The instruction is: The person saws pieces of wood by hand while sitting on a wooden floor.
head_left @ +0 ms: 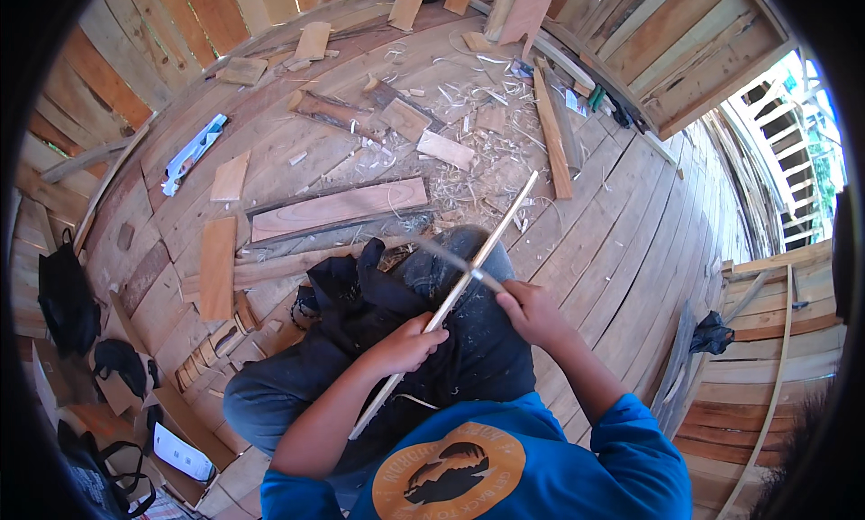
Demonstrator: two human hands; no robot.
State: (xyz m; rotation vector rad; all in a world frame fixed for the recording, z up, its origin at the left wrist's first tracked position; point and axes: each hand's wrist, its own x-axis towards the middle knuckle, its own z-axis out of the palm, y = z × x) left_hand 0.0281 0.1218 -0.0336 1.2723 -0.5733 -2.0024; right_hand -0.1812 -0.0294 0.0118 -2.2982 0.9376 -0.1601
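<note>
My left hand (405, 345) is closed around a long thin pale wooden strip (499, 234), which slants over my lap from lower left to upper right. My right hand (533, 313) grips the handle of a knife (487, 280). Smeared by motion, the knife's blade crosses the strip just beyond my left hand and points to the upper left. Dark cloth (347, 290) lies over my legs beneath the strip, and pale dust speckles my right knee.
Curled shavings (487, 105) litter the plank floor ahead. Around them lie a long reddish board (342, 209), an upright-lying plank (217, 268), a narrow board (552, 137) and split log pieces (329, 110). Open cardboard boxes (176, 412) and a black bag (68, 295) stand at left.
</note>
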